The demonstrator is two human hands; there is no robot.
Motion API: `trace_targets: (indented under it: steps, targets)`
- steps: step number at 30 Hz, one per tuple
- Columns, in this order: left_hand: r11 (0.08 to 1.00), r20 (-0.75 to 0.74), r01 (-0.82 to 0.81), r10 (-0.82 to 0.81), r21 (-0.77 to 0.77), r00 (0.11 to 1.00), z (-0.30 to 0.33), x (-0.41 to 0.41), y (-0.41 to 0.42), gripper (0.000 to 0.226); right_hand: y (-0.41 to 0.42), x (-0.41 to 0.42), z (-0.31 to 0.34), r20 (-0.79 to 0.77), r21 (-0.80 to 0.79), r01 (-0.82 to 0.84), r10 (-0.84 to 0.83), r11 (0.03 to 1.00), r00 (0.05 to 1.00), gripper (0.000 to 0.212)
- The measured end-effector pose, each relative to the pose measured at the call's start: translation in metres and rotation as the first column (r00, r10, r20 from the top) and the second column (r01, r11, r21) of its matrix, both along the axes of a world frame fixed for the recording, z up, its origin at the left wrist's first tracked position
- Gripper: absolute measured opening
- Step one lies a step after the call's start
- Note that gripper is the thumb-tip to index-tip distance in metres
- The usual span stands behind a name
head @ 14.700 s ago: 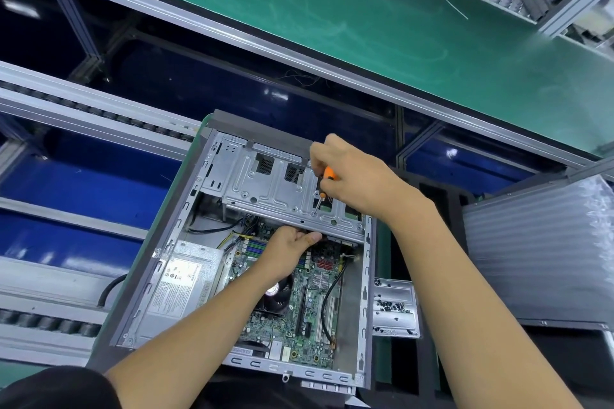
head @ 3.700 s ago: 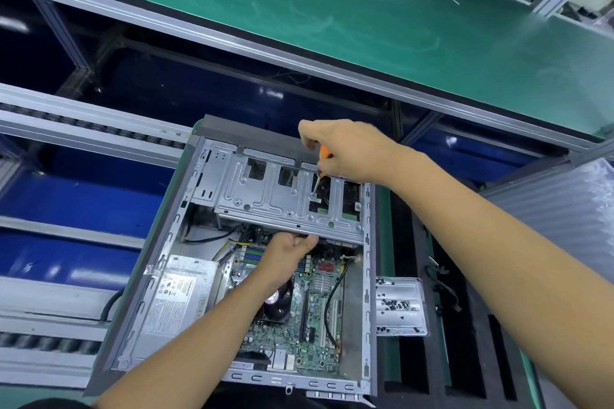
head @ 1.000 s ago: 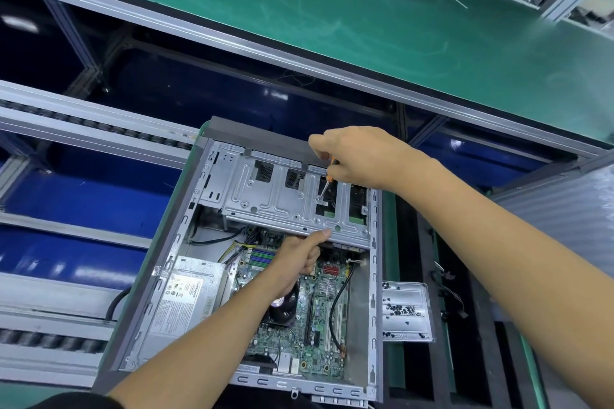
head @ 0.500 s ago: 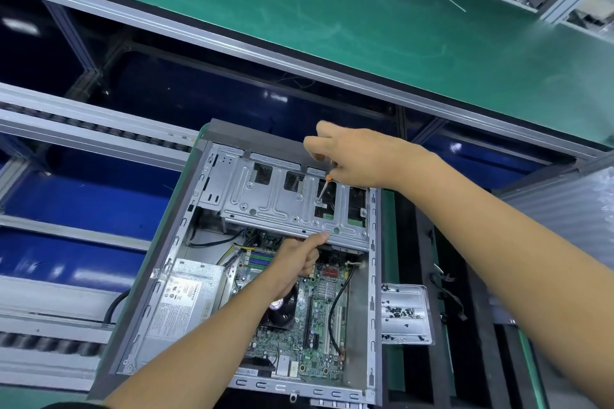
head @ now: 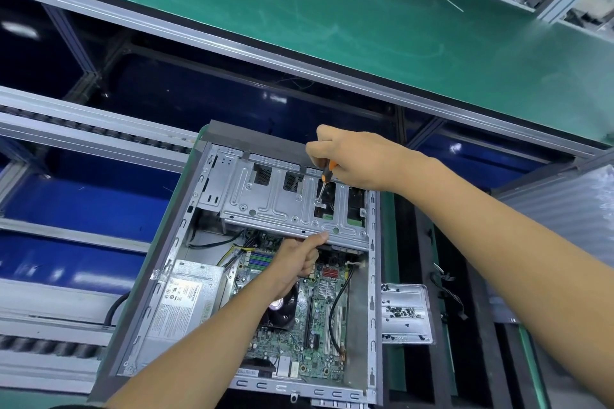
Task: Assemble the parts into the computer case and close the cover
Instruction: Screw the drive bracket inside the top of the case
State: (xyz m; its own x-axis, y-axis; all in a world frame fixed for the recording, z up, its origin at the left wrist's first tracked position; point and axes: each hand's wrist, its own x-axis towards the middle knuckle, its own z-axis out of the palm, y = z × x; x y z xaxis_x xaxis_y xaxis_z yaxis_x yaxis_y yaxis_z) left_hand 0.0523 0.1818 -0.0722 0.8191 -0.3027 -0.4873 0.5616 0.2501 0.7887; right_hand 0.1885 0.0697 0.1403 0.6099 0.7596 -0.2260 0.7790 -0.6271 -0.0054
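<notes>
I am in the fastening step: the case (head: 206, 242) lies open on its side on the bench, cover off and nowhere I can make out, and the drive cage (head: 282, 202) sits across its upper end over the motherboard (head: 319, 325). My right hand (head: 358, 159) has its fingers curled round a small orange-handled screwdriver (head: 327, 173), held steeply with the tip down at a screw (head: 318, 200) in the cage's top plate beside a cut-out. My left hand (head: 295, 262) reaches in from below, fingers curled under the cage's near edge with the thumb pressed up along it, so I read it as gripping and steadying the cage against the driver's push. I cannot tell whether the screw is fully seated. 1 tray (head: 407, 312) of loose black screws rests just outside the right wall of the case. The next move, as I judge it, calls for keeping the tip square in the screw head, turning until it seats, then holding the cage level while I fetch another screw from the tray. The cover comes well after that.
</notes>
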Motion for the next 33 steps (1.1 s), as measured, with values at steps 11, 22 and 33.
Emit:
trace_targets:
  steps: [11,22,33]
  targets:
    - [1.0,-0.005,-0.008,0.008,0.003,1.0,-0.0044,0.0008,0.0005,0.083,-0.006,-0.0014,0.0005,-0.097,0.102,0.076,-0.066,0.992,0.993,0.039]
    - [1.0,-0.003,0.016,-0.016,-0.003,1.0,-0.0018,0.0004,0.0012,0.063,-0.0046,0.0029,-0.0001,-0.095,0.04,0.092,-0.088,0.995,0.992,0.025]
    - [1.0,-0.021,0.002,-0.002,0.011,1.0,-0.0041,0.001,0.0014,0.058,-0.0034,0.0023,0.0,-0.214,0.094,0.1,-0.078,0.991,0.974,0.038]
